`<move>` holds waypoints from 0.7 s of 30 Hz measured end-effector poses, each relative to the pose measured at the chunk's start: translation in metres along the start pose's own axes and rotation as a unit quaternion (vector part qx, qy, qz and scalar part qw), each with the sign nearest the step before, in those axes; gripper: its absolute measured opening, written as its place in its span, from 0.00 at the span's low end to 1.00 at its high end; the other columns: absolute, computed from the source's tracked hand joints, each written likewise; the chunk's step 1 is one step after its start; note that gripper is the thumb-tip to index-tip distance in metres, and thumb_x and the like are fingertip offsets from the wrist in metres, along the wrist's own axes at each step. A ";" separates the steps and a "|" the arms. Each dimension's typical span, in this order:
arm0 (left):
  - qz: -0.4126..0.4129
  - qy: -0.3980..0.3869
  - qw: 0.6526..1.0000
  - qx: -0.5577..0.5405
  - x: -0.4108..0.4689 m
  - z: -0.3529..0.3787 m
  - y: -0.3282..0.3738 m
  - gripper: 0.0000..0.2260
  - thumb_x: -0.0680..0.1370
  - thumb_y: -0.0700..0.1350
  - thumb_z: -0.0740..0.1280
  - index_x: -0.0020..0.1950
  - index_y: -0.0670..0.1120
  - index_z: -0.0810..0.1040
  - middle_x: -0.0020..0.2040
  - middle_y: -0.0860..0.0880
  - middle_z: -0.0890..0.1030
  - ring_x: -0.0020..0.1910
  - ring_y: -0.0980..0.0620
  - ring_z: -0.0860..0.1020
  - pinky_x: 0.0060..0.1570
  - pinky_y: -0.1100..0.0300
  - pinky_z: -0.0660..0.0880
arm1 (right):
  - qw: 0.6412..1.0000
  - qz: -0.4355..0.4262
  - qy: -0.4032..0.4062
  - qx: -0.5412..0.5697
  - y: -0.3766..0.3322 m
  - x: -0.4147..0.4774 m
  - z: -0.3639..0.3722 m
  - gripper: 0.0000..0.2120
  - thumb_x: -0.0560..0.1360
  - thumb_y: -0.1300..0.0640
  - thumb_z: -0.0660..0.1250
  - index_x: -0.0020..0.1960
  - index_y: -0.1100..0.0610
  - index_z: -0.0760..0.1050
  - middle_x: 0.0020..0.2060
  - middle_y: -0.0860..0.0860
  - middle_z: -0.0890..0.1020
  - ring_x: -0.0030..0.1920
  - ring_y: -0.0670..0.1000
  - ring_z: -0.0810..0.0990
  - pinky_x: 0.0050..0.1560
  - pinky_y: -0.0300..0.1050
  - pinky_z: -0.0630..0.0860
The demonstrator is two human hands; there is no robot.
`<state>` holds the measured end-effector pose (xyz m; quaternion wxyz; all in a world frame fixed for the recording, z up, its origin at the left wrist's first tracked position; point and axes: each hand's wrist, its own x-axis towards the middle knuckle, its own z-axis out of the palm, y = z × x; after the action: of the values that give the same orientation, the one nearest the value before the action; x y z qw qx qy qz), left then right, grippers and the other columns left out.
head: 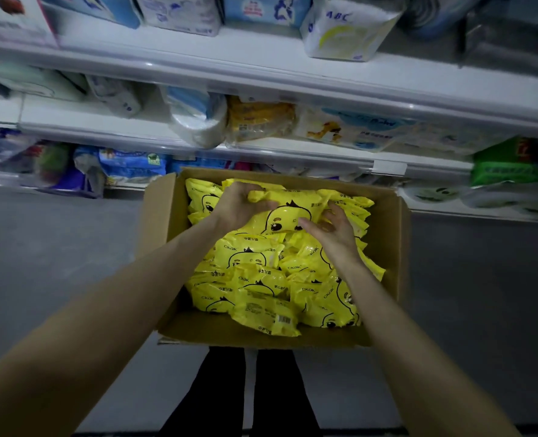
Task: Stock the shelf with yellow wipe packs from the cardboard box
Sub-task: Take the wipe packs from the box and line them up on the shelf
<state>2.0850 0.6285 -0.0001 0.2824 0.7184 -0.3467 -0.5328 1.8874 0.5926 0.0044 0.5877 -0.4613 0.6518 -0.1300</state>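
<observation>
White store shelves rose behind a cardboard box heaped with yellow wipe packs. Fingers of the left hand gripped the top pack above the heap. Fingers of the right hand lay spread and loose, thumb touching its edge.

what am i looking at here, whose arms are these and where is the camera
No machine here: these are a person's two bare arms, filmed by one wide-angle camera worn on the head, looking down. On the floor stands an open cardboard box full of yellow wipe packs printed with a duck. The left hand grips one pack on top of the pile; the right hand, fingers spread, touches its edge with the thumb. Behind the box are shop shelves holding other packaged goods.
</observation>
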 end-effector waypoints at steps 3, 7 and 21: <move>-0.030 -0.024 0.999 -0.026 -0.010 -0.004 -0.009 0.22 0.70 0.50 0.74 0.58 0.37 0.79 0.55 0.45 0.79 0.54 0.48 0.75 0.56 0.51 0.71 | 0.999 0.014 -0.047 -0.020 -0.005 0.001 -0.002 0.41 0.68 0.52 0.75 0.75 0.53 0.58 0.70 0.54 0.68 0.69 0.52 0.67 0.62 0.41 0.66; -0.077 -0.040 0.994 -0.061 -0.022 -0.004 -0.027 0.17 0.71 0.48 0.73 0.55 0.41 0.79 0.49 0.54 0.82 0.49 0.57 0.78 0.51 0.58 0.73 | 0.995 0.050 -0.080 -0.036 -0.001 0.000 -0.006 0.32 0.67 0.55 0.76 0.68 0.55 0.68 0.53 0.47 0.79 0.59 0.50 0.76 0.61 0.46 0.71; -0.143 0.140 0.976 -0.084 -0.022 -0.009 -0.069 0.36 0.71 0.59 0.70 0.71 0.43 0.63 0.67 0.47 0.70 0.65 0.46 0.70 0.65 0.47 0.69 | 0.991 0.119 -0.050 -0.036 0.022 0.002 -0.002 0.46 0.70 0.50 0.74 0.76 0.63 0.50 0.75 0.58 0.58 0.74 0.57 0.59 0.68 0.51 0.62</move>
<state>2.1028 0.6879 -0.0392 0.3082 0.8017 -0.1510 -0.4893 1.8763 0.6017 -0.0120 0.6141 -0.4070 0.6761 -0.0119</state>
